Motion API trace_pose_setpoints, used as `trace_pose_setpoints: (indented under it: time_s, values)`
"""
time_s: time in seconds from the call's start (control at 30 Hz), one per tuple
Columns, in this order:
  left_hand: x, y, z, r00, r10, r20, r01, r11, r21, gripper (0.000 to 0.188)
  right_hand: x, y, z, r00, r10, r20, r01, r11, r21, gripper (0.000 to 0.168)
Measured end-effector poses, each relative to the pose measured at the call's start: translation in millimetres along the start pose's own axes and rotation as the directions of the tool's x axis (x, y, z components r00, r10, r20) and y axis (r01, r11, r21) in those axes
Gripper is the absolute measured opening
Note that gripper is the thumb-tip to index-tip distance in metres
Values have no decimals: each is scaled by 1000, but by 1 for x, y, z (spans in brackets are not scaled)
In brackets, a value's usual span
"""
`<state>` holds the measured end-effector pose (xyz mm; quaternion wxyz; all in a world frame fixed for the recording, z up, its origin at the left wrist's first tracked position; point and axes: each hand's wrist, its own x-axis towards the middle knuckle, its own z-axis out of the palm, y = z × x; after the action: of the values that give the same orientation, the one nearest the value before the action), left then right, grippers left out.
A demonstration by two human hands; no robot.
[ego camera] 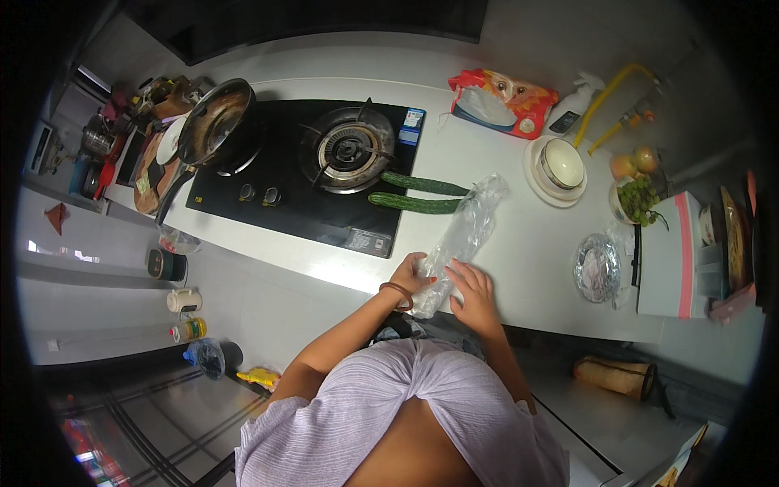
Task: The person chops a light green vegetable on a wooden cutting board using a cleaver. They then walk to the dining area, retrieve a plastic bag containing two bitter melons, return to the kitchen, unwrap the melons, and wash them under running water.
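Observation:
A long crumpled clear plastic bag (467, 228) lies slantwise on the white countertop (517, 262) before me. My left hand (414, 275), with a brown bangle at its wrist, grips the near part of the bag. From the other side, my right hand (473, 291) rests spread fingers on the bag's edge. Two green cucumbers (426, 184) (417, 203) lie side by side beyond my hands. Their left ends sit over the edge of the black gas hob (286, 201), and their right ends meet the bag. Folds hide what, if anything, is inside the bag.
A wok (216, 125) stands on the left burner, its handle jutting over the counter's front edge. Rightward are a red tissue pack (502, 100), a spray bottle (575, 103), stacked bowl and plates (561, 163), grapes (637, 201) and a foil-like round dish (597, 268).

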<state>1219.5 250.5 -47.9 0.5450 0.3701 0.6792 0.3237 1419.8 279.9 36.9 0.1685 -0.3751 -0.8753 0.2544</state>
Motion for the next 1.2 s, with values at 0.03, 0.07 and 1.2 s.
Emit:
trace_pose_setpoints:
  time_s: [0.03, 0.07, 1.2]
  values:
    - [-2, 6, 4, 999, -42, 24, 44, 997, -68, 69, -3, 0, 1, 1000, 0, -27, 0, 1000, -18, 58]
    - [-6, 12, 8, 997, -48, 61, 58, 983, -176, 68, -5, 1, 4, 999, -1, -53, -1, 999, -36, 57]
    - [-3, 52, 18, 882, 465, -73, -352, 755, 553, 49, 11, 41, 61, 808, 427, -407, -463, 886, 10, 27]
